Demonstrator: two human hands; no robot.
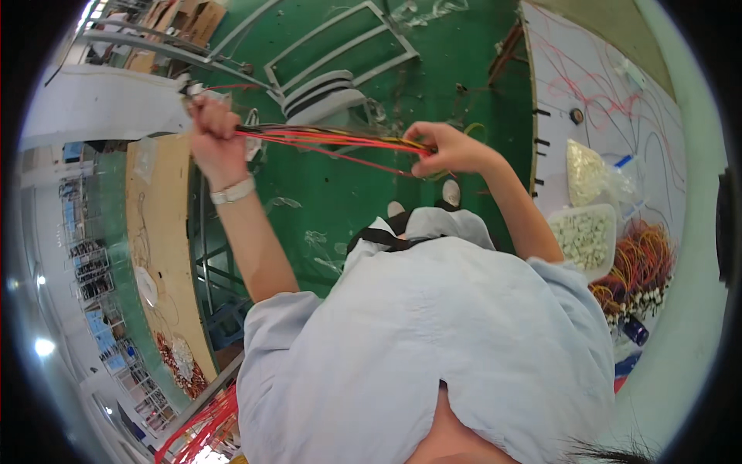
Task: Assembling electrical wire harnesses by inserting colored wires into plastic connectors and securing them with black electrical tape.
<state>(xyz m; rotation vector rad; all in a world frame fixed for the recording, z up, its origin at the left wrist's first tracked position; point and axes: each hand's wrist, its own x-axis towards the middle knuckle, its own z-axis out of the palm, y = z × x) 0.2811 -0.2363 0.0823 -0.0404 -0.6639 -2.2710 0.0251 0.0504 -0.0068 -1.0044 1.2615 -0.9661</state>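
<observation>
A bundle of red, black and yellow wires (328, 138) is stretched between my two hands, above the green floor. My left hand (216, 135) is closed in a fist round its left end. White and dark pieces, perhaps connectors (189, 89), stick out past that fist, blurred. At the other end, my right hand (448, 148) pinches the wires between thumb and fingers. One red wire sags a little below the rest of the bundle. Short yellow ends show around the right hand.
On the right, a white board (564, 116) carries loose wires, a bin of white connectors (583, 238), a bag of cream-coloured parts (585, 174) and a heap of wire harnesses (638, 267). A wooden table (158, 232) stands left. Ahead are a stool (325, 97) and a metal frame (340, 46).
</observation>
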